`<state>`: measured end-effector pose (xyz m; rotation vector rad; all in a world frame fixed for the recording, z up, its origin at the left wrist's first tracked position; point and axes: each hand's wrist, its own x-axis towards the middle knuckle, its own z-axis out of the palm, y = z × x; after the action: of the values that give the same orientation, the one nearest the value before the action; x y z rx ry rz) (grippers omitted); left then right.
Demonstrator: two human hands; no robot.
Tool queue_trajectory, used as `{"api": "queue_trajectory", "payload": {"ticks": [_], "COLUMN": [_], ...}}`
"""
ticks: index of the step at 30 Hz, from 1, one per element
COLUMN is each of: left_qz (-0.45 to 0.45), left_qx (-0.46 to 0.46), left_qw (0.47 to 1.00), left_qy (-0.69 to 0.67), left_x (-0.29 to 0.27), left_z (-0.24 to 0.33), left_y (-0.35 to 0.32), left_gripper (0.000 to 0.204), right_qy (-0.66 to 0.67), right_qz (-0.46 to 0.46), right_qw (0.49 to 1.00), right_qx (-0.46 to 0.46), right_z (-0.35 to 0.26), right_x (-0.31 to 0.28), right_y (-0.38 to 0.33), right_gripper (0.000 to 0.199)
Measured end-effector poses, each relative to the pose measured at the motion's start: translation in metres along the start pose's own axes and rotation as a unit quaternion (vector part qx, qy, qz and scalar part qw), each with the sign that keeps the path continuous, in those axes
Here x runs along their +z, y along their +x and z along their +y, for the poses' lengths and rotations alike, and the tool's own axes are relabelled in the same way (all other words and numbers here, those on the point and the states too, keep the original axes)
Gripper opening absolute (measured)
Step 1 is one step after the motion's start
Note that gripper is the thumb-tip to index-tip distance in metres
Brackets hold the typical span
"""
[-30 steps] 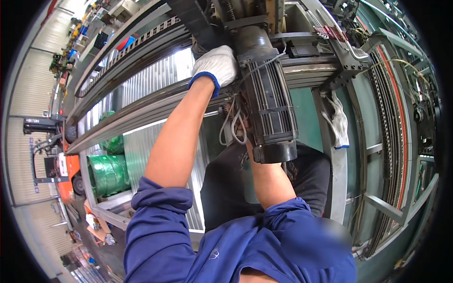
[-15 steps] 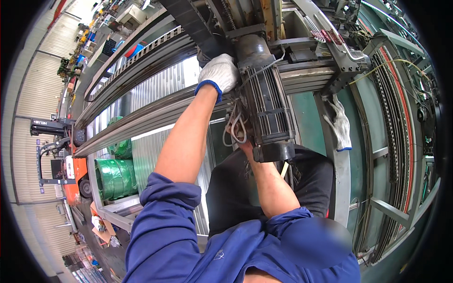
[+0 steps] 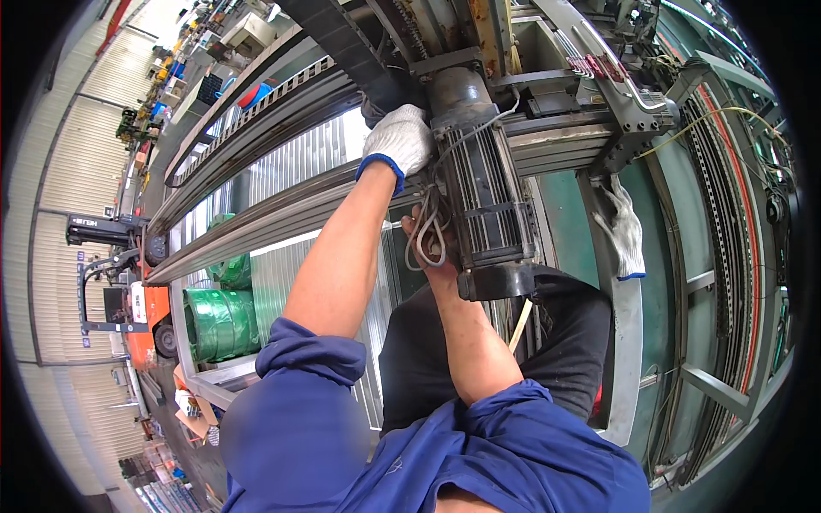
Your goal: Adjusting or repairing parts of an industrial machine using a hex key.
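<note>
A dark finned electric motor [image 3: 487,184] lies lengthwise in front of me, mounted on the machine's crossbeam. My left hand [image 3: 399,141], in a white knitted glove with a blue cuff, is curled against the machine just left of the motor's upper end. Its fingertips are out of sight, and so is whatever they grip. Bare, my right hand [image 3: 440,267] reaches up beside the lower half of the motor. A looped grey cable [image 3: 432,227] hangs in front of it; some fingers show at the cable's left, the rest are hidden.
Another white glove [image 3: 625,231] lies on the grey frame at right. Hex keys [image 3: 590,64] sit at the upper right. Metal rails [image 3: 282,214] run across the left, above green-wrapped rolls [image 3: 221,325]. An orange forklift [image 3: 150,321] stands farther left. My legs are under the motor.
My right forearm has swung a little left, and more of the right hand's fingers show beside the cable. The left hand stays by the motor's upper end. The whole view has shifted slightly.
</note>
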<state>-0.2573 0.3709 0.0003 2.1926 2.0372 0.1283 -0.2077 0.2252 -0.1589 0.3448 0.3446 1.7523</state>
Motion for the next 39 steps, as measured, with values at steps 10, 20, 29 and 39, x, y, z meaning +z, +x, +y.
{"api": "queue_trajectory", "payload": {"ticks": [10, 20, 29, 39], "left_qz": [0.0, -0.009, -0.005, -0.017], "left_qx": [0.022, 0.0, 0.011, 0.109], "left_qw": [1.0, 1.0, 0.999, 0.99], "left_qy": [0.006, 0.007, 0.03, 0.083], "left_x": [0.0, -0.005, -0.006, -0.008], "left_z": [-0.008, -0.002, -0.005, -0.004], "left_y": [0.002, -0.002, -0.005, -0.001], "left_gripper": [0.025, 0.026, 0.026, 0.024], "right_qy": [0.013, -0.057, -0.015, 0.032], "right_qz": [0.113, 0.152, 0.099, 0.046], "right_qw": [0.992, 0.987, 0.994, 0.996], "right_qx": [-0.051, -0.016, 0.047, 0.074], "right_z": [-0.011, 0.007, -0.001, 0.001], "right_x": [0.001, 0.043, 0.04, 0.038], "right_y": [-0.001, 0.031, 0.002, 0.033], "right_gripper": [0.036, 0.026, 0.026, 0.027]}}
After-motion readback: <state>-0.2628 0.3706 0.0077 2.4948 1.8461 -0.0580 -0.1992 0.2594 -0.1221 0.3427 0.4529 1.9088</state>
